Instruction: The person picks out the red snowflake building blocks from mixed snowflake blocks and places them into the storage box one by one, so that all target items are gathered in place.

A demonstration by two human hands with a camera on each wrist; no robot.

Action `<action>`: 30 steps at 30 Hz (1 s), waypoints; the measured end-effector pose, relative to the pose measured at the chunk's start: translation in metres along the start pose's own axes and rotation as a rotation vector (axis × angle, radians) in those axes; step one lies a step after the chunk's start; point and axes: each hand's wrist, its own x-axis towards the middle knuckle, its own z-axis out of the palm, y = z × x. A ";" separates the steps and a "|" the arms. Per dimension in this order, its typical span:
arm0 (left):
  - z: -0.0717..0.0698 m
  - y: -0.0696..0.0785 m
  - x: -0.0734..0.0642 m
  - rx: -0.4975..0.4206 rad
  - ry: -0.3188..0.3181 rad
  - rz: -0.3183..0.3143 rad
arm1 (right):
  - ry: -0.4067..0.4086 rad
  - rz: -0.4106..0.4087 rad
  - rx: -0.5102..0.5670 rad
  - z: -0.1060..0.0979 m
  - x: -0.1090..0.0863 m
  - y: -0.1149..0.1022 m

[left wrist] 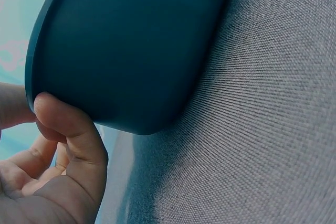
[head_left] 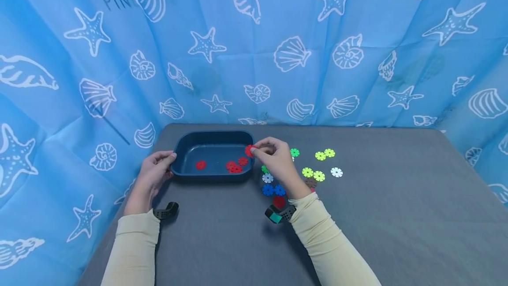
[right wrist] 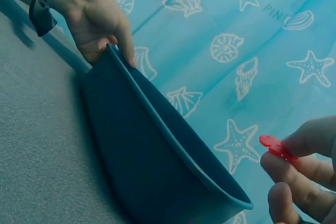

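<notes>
A dark blue plastic bin [head_left: 214, 175] stands on the grey table, with several red notched discs [head_left: 201, 165] lying inside. My left hand [head_left: 152, 172] pinches the bin's left rim between thumb and fingers, as the left wrist view also shows [left wrist: 68, 156]. Over the bin's right end, my right hand [head_left: 277, 158] pinches a red notched disc [head_left: 249, 150] between thumb and fingertips. In the right wrist view that red disc [right wrist: 274, 145] is above the rim level and clear of the bin wall.
Right of the bin lie loose notched discs: yellow-green [head_left: 307, 172], white [head_left: 336, 172], blue [head_left: 267, 190], brown [head_left: 311, 182], green [head_left: 294, 152] and red [head_left: 279, 202]. My right forearm hides part of them. A blue curtain [head_left: 246, 78] with shells hangs behind the table [head_left: 397, 215].
</notes>
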 end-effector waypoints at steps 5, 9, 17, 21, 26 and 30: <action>0.001 0.000 0.000 0.009 0.002 0.003 | -0.004 0.022 -0.005 0.000 0.000 0.003; 0.003 0.000 0.000 0.010 0.003 0.009 | -0.014 0.031 -0.004 -0.001 0.001 0.004; 0.004 -0.003 0.000 0.002 -0.002 0.009 | -0.074 0.039 -0.015 0.003 -0.002 0.006; 0.003 -0.002 -0.001 0.006 -0.002 0.015 | -0.113 0.035 0.002 0.004 -0.002 0.006; 0.002 0.000 -0.003 0.014 -0.001 0.005 | -0.135 0.016 0.004 0.001 -0.001 0.004; 0.002 0.001 -0.003 0.014 -0.006 0.004 | -0.147 0.009 0.003 -0.005 0.000 0.002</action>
